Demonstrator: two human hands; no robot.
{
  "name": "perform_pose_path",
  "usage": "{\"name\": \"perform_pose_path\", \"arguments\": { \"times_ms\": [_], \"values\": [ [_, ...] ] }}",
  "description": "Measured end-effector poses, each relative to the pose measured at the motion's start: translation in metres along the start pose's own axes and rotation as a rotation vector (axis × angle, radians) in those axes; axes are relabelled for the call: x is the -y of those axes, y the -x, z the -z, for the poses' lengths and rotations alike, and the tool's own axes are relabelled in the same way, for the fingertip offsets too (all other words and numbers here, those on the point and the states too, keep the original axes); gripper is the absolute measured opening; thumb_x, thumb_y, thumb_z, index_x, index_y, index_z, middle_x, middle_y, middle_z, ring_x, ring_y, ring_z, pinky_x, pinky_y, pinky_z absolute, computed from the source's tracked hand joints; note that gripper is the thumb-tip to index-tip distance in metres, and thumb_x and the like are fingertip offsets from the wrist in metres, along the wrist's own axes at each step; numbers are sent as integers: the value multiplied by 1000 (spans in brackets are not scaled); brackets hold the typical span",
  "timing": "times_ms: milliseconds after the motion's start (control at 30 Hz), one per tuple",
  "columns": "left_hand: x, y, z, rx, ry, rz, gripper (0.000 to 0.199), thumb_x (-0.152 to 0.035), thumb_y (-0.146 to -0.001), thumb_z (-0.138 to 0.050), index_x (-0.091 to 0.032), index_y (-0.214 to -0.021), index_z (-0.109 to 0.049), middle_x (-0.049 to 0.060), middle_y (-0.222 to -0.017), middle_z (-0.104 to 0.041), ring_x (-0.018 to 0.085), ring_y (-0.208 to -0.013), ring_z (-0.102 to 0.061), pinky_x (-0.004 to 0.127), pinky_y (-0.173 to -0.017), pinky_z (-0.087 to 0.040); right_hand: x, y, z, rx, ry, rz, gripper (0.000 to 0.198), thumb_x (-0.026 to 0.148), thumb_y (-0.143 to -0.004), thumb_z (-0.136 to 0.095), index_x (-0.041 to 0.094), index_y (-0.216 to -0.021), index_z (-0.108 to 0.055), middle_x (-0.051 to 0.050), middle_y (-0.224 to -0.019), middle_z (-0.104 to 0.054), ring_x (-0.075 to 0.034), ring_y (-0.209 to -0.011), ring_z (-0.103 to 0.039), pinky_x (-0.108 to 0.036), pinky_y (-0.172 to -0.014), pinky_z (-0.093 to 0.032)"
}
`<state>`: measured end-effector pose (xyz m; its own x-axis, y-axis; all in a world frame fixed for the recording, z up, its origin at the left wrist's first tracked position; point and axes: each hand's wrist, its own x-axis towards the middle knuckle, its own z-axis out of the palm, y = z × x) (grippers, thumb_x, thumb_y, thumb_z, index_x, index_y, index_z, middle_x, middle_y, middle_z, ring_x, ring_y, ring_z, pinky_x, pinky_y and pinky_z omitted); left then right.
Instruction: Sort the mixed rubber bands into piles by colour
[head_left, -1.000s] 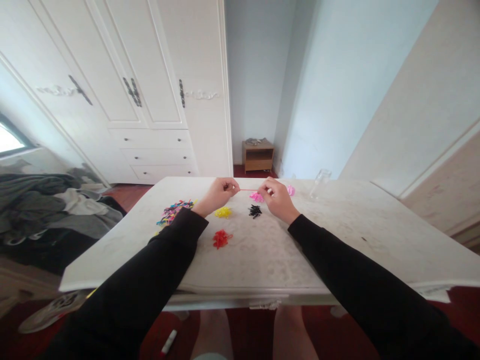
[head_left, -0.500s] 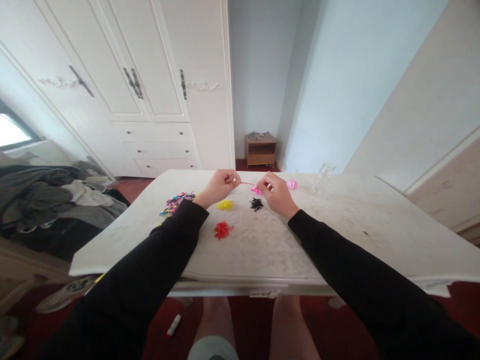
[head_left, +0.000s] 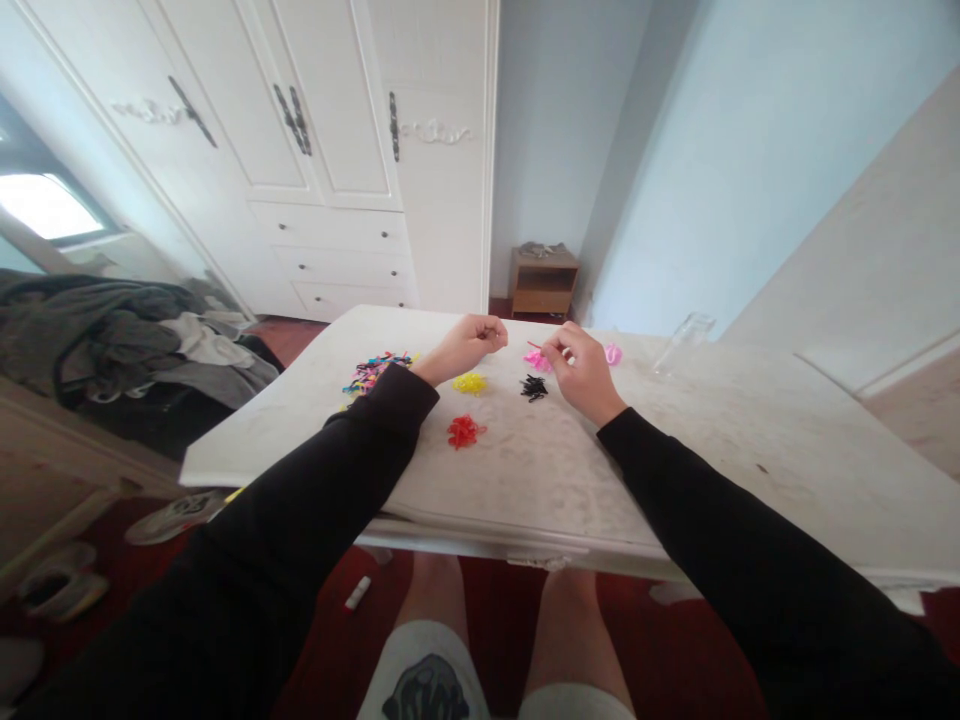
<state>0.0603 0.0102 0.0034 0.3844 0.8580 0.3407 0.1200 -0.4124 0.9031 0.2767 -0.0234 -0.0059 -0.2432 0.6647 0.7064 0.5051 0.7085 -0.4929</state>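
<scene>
My right hand (head_left: 581,368) is pinched on a small red rubber band (head_left: 534,345), whose end sticks out left of the fingertips. My left hand (head_left: 474,345) is closed with curled fingertips, a short gap away; whatever it may hold is too small to make out. Under and around the hands lie small piles of bands: yellow bands (head_left: 469,384), black bands (head_left: 534,387), bright pink bands (head_left: 538,361) and red bands (head_left: 466,431). Beside my left wrist is a mixed-colour pile (head_left: 375,372), partly hidden by the sleeve. Light pink bands (head_left: 613,354) lie beyond my right hand.
A clear glass jar (head_left: 682,342) stands at the back right of the white table (head_left: 720,480). A small dark speck (head_left: 762,468) lies on the right side. Clothes (head_left: 127,340) are heaped left of the table; a white wardrobe (head_left: 442,200) stands behind.
The red band, stretched between both hands before, now shows only at my right fingertips. My hands have drawn slightly apart. The camera view has shifted, moving the scene right and up.
</scene>
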Motion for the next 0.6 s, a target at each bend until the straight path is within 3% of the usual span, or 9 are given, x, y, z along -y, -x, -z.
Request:
{"name": "perform_pose_path", "arguments": {
  "times_ms": [133, 267, 433, 600],
  "values": [
    [-1, -3, 6, -135, 385, 146, 7, -13, -77, -61, -13, -71, -61, -6, -50, -35, 6, -43, -26, 22, -43, -15, 8, 4, -6, 148, -13, 72, 19, 20, -93, -58, 20, -74, -60, -2, -78, -56, -17, -75, -54, -33, -70, -42],
    [-5, -4, 8, -143, 703, 396, 14, -13, -85, -53, -9, -83, -67, 0, -57, -49, 9, -49, -46, 19, -43, -32, 21, 11, -19, 372, -95, 191, 14, 22, -94, -61, 20, -81, -66, -4, -84, -62, -18, -81, -58, -34, -76, -46],
    [-8, -2, 3, -80, 839, 499, 31, -21, -96, -43, -5, -97, -69, 14, -78, -68, 18, -75, -68, 25, -67, -55, 28, 20, -36, 462, -182, 256, 13, 25, -95, -64, 20, -85, -72, -6, -88, -65, -20, -88, -61, -35, -80, -50],
    [-11, 0, -2, -5, 842, 486, 30, -17, -96, -42, -2, -99, -68, 21, -97, -73, 24, -100, -72, 30, -93, -55, 26, 24, -42, 516, -190, 259, 13, 29, -93, -67, 21, -88, -76, -5, -88, -66, -19, -86, -62, -33, -79, -51]
  ]
}}
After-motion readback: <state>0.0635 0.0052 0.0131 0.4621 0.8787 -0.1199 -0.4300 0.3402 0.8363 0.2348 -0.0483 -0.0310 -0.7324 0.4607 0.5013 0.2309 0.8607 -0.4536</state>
